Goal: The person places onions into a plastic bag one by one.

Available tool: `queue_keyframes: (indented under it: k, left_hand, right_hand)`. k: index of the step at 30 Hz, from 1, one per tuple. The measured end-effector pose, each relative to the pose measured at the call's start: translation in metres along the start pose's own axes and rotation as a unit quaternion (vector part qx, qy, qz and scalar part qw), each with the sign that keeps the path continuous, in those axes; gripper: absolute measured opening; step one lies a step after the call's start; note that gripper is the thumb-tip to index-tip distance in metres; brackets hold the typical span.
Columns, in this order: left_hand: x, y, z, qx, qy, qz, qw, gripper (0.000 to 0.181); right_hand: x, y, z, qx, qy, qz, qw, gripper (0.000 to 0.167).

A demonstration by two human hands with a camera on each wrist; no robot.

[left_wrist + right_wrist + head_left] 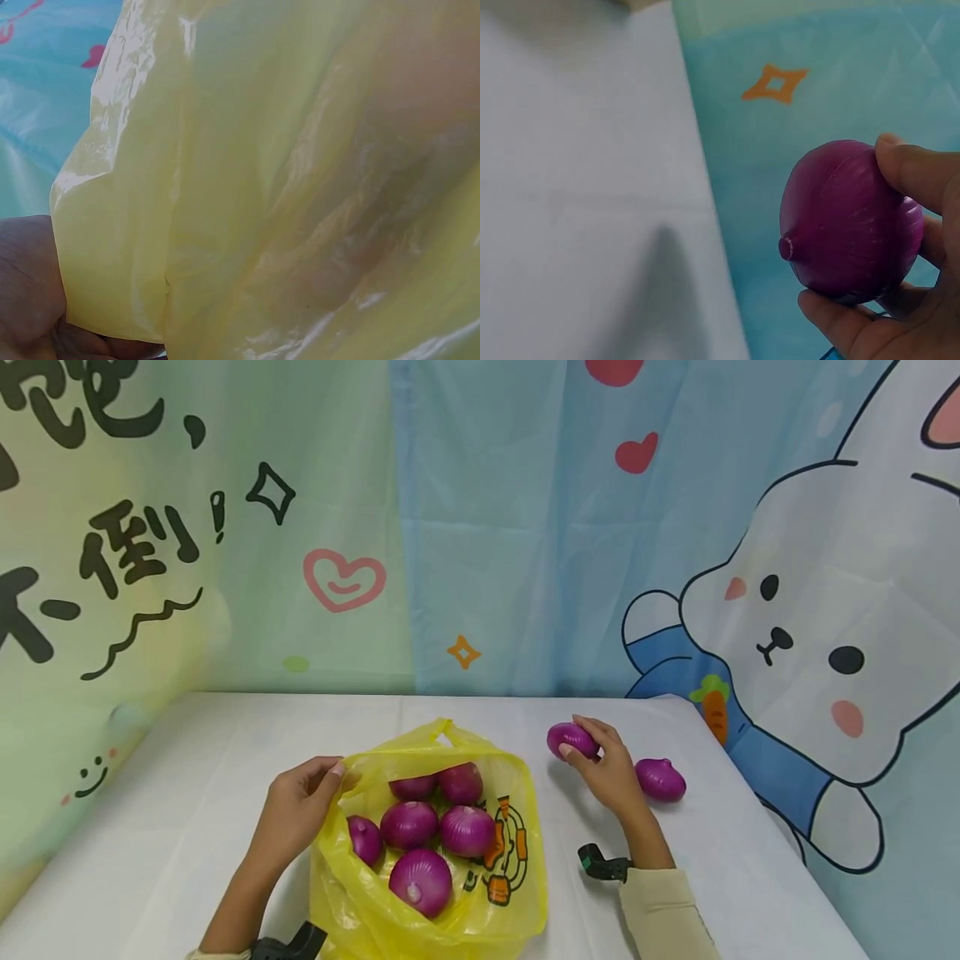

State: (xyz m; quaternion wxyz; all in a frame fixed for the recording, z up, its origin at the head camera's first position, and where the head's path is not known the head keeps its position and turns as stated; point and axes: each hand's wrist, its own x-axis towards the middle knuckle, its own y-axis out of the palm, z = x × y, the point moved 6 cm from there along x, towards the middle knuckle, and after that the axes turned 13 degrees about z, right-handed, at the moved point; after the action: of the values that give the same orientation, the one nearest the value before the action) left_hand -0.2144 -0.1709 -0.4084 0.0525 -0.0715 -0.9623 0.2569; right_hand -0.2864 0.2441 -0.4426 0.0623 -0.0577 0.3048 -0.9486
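Observation:
A yellow plastic bag [528, 893] stands open on the white table, with several red onions [408, 824] inside it. My left hand [295, 810] pinches the bag's left rim between thumb and fingers. In the left wrist view the yellow film [225, 180] covers most of the picture, and only part of the left hand [30, 285] shows. To the right of the bag, my right hand [611, 768] grips a red onion [567, 739] above the table. The right wrist view shows that onion [847, 225] held between the thumb and fingers, its stem end facing left.
Another red onion [660, 780] lies on the white tablecloth [750, 877], just right of my right wrist. Behind the table hangs a printed cloth [487, 527] with a rabbit and hearts.

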Motion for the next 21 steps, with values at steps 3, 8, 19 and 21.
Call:
queue_keyframes:
  k: [3,8,19,21]
  left_hand:
    - [0.000,0.000,0.000,-0.004,-0.001,0.001,1.0000,0.036]
    - [0.000,0.000,0.000,0.000,-0.005,0.000,1.0000,0.036]
    - [0.000,0.000,0.000,0.005,-0.005,-0.004,1.0000,0.034]
    - [0.000,0.000,0.000,0.003,-0.004,-0.005,1.0000,0.034]
  right_hand:
    - [-0.002,0.000,0.013,0.009,-0.024,-0.005,0.9997,0.058]
    - [-0.010,-0.002,0.043,0.028,-0.059,-0.014,0.9978,0.056]
    - [-0.030,0.005,0.100,0.064,-0.176,0.002,0.9824,0.052]
    - [-0.032,0.006,0.107,0.077,-0.194,0.005,0.9779,0.053]
